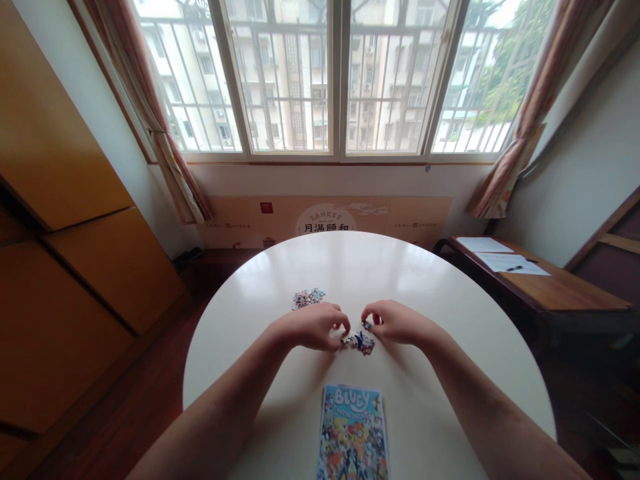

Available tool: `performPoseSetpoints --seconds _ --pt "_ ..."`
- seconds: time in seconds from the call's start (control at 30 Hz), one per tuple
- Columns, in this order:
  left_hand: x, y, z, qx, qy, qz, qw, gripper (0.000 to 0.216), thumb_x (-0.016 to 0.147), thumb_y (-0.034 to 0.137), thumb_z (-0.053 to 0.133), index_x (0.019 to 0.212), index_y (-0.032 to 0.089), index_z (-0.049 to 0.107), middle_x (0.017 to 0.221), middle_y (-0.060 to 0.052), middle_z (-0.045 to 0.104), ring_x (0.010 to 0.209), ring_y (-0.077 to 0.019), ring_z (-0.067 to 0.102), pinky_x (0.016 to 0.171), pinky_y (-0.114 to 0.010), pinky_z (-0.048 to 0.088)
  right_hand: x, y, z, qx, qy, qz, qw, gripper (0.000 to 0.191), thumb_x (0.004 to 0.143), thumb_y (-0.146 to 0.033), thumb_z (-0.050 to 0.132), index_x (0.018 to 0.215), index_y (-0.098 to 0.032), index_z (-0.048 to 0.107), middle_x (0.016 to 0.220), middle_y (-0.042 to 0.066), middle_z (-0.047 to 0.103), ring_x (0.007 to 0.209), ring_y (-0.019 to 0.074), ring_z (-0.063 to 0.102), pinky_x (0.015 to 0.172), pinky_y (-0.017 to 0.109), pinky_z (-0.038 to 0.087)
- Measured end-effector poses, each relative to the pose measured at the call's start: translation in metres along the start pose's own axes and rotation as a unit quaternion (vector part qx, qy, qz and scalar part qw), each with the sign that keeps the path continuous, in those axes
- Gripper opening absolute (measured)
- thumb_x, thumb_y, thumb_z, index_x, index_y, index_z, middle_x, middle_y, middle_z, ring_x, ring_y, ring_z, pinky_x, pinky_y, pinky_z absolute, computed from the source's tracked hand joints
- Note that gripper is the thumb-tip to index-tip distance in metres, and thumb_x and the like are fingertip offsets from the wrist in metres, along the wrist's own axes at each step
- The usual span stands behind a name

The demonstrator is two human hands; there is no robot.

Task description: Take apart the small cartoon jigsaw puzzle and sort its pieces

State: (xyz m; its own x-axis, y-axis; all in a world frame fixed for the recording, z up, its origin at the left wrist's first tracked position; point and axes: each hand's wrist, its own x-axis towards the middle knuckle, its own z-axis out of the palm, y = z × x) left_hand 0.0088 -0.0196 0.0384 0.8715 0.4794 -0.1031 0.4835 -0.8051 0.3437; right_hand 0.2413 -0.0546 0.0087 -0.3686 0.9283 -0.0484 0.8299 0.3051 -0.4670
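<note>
A small cluster of joined jigsaw pieces point(367, 343) lies on the round white table point(400, 267), dark blue and pale in its print. My left hand point(320, 327) is closed at the cluster's left edge, its curled fingertips gripping the pieces there. Just up and right of the cluster, my right hand point(400, 321) pinches a single jigsaw piece point(367, 325) between thumb and fingers. Beyond my left wrist sits a pile of loose jigsaw pieces point(306, 299). Nearer to me, between my forearms, lies a picture sheet printed "Bluey" point(353, 433).
To the right, a wooden side table point(575, 287) bears papers point(510, 263) and a pen. Wooden cabinets point(75, 267) line the left. Past the table's far edge stands a printed cardboard panel point(410, 217) under barred windows with tied curtains point(173, 167).
</note>
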Motion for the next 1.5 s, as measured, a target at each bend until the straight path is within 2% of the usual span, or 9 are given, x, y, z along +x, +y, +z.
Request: performPoseSetpoints --seconds 0.2,0.33,0.5,0.73,0.87,1.1,1.17,1.33,1.5 --pt "0.003 0.002 -0.001 0.023 0.013 -0.026 0.999 0.029 0.079 0.025 0.058 0.104 0.023 0.072 0.096 -0.004 0.071 0.087 -0.02 0.064 0.077 -0.027 0.046 0.0 -0.001 -0.001 -0.004 0.006 0.004 1.0 0.029 0.077 -0.019 0.057 0.101 -0.022 0.073 0.085 0.003 0.07 0.074 0.0142 0.059 0.067 0.023 0.04" --pt "0.004 -0.001 0.0 0.021 0.028 -0.039 0.999 0.024 0.082 0.023 0.056 0.098 0.024 0.073 0.093 -0.002 0.074 0.086 -0.0196 0.066 0.077 -0.027 0.046 -0.001 -0.002 -0.001 -0.005 0.015 0.008 1.0 0.03 0.076 -0.018 0.056 0.101 -0.023 0.073 0.085 0.003 0.07 0.075 0.0141 0.06 0.067 0.022 0.04" --pt "0.007 -0.009 0.004 0.0 0.045 -0.035 0.998 0.017 0.084 0.023 0.057 0.087 0.023 0.073 0.083 0.0 0.074 0.077 -0.0165 0.066 0.073 -0.024 0.043 0.0 -0.001 0.001 -0.006 0.018 0.016 1.0 0.032 0.075 -0.018 0.057 0.102 -0.023 0.074 0.085 0.002 0.07 0.075 0.014 0.06 0.067 0.022 0.039" --pt "0.011 -0.022 0.01 -0.034 0.06 -0.029 0.997 0.011 0.079 0.02 0.063 0.085 0.02 0.073 0.08 -0.001 0.073 0.072 -0.0148 0.063 0.067 -0.022 0.041 0.002 -0.001 0.001 -0.004 0.016 0.02 1.0 0.032 0.074 -0.018 0.057 0.101 -0.023 0.074 0.085 0.002 0.071 0.074 0.0137 0.06 0.068 0.022 0.039" --pt "0.013 -0.023 0.01 -0.075 0.053 -0.042 0.995 0.013 0.08 0.022 0.063 0.086 0.02 0.073 0.079 0.0 0.073 0.071 -0.0142 0.062 0.066 -0.022 0.041 0.001 -0.001 0.001 -0.006 0.019 0.021 1.0 0.032 0.074 -0.018 0.057 0.1 -0.024 0.074 0.084 0.001 0.071 0.074 0.0138 0.06 0.066 0.022 0.038" --pt "0.017 -0.029 0.01 -0.149 0.005 -0.065 0.987 0.021 0.079 0.027 0.065 0.097 0.019 0.073 0.081 -0.001 0.072 0.07 -0.014 0.062 0.062 -0.021 0.042 0.001 -0.003 0.001 -0.011 0.016 0.029 0.999 0.032 0.074 -0.019 0.057 0.101 -0.024 0.074 0.086 0.002 0.071 0.074 0.0139 0.06 0.066 0.022 0.038" --pt "0.017 -0.03 0.011 -0.146 0.009 -0.069 0.987 0.025 0.079 0.026 0.065 0.102 0.019 0.073 0.081 -0.001 0.072 0.071 -0.0143 0.063 0.062 -0.021 0.043 0.001 -0.003 0.001 -0.011 0.016 0.028 0.999 0.032 0.075 -0.02 0.057 0.101 -0.024 0.074 0.086 0.002 0.071 0.075 0.0142 0.06 0.066 0.022 0.038" --pt "0.017 -0.028 0.014 -0.063 0.075 -0.077 0.992 0.029 0.077 0.02 0.066 0.106 0.019 0.072 0.088 -0.003 0.071 0.076 -0.016 0.064 0.069 -0.023 0.046 0.001 -0.003 0.001 -0.009 0.015 0.028 0.999 0.032 0.075 -0.02 0.057 0.102 -0.025 0.074 0.088 0.002 0.072 0.076 0.0145 0.061 0.068 0.023 0.04" --pt "0.017 -0.026 0.014 -0.032 0.077 -0.034 0.996 0.023 0.075 0.016 0.065 0.095 0.021 0.076 0.087 -0.004 0.067 0.077 -0.0154 0.063 0.074 -0.023 0.047 0.002 -0.001 0.003 -0.014 0.014 0.033 0.999 0.033 0.074 -0.02 0.058 0.102 -0.025 0.074 0.088 0.002 0.072 0.076 0.0145 0.062 0.067 0.022 0.04"
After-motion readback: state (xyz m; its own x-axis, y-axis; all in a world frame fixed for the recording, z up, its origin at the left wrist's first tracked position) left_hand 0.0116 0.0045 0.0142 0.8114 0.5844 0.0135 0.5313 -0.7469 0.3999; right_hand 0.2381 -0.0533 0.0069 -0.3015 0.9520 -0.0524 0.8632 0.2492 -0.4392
